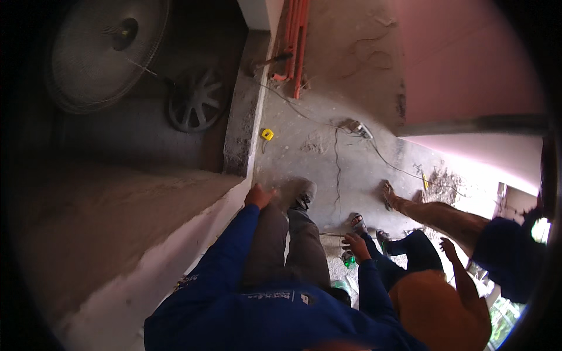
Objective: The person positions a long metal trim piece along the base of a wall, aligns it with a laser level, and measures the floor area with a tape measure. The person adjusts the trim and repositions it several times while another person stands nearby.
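Note:
My left hand (260,196) is in front of my left leg, beside the edge of the low wall. Its fingers are loosely apart and I see nothing in it. To the right of my legs hangs my right hand (357,247), fingers spread and bent a little, with no held thing visible. Just below that hand in the picture is a small green object (349,259), too small to name; I cannot tell whether they touch. On the concrete floor ahead of me lies a yellow tape measure (267,134), close to the wall edge and out of reach of both hands.
A corded power tool (358,129) lies on the floor, its cable running right. Orange pipes (297,47) lie farther ahead, near a dark-handled tool (274,61). A fan (108,50) stands left. At right are a person in orange (442,307) and another person's bare leg (439,215).

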A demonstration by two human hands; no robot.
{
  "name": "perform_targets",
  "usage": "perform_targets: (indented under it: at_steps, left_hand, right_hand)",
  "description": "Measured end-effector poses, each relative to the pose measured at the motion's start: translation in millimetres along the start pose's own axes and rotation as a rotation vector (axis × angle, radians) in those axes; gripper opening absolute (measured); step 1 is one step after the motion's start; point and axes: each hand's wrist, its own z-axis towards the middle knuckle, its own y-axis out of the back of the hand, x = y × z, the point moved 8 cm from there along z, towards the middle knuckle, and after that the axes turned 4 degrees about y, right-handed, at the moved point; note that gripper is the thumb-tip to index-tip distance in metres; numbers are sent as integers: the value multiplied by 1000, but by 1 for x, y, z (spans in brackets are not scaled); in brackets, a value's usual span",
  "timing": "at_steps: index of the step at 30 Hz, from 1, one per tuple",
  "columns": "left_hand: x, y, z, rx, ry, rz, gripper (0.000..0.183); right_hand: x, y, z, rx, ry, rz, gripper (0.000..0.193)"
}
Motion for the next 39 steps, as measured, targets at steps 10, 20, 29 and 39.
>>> perform_targets:
  at_steps: [10, 20, 29, 39]
  left_hand:
    - [8, -113, 368, -24, 393, -41, 94]
    - [31, -155, 560, -153, 529, -208, 105]
    - [-27, -135, 417, 67, 142, -309, 81]
    - [-207, -54, 70, 573, -680, -300, 72]
  right_hand:
    - [-26, -67, 144, -150, -421, 8, 42]
    - [-90, -80, 191, -49, -191, -248, 37]
    - [18, -72, 203, -227, -316, 11, 42]
    - [237, -165, 195, 75, 159, 390, 52]
